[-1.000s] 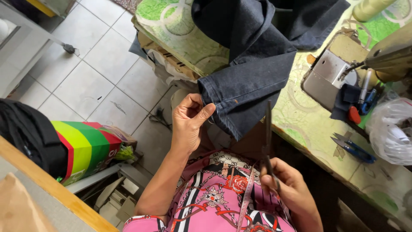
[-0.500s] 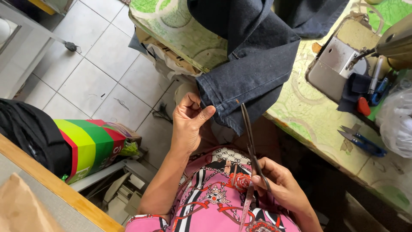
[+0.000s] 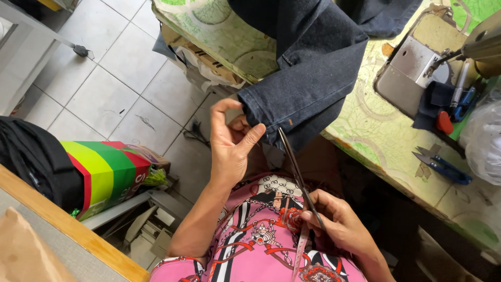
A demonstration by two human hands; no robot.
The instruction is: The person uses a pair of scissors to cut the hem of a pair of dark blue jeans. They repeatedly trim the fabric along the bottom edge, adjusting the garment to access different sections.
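left hand (image 3: 232,141) pinching denim hem (image 3: 261,122); right hand (image 3: 339,224) clamped on scissors (image 3: 297,169)

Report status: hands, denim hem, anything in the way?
Left hand pinching denim hem. Right hand holds scissors, tips at hem. Nothing between blades and cloth.

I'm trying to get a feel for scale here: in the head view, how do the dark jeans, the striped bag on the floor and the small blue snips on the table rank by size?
Largest to smallest as they look:
1. dark jeans
2. striped bag
3. blue snips
The bag lies farther down on the floor, so its true size against the jeans is unsure.
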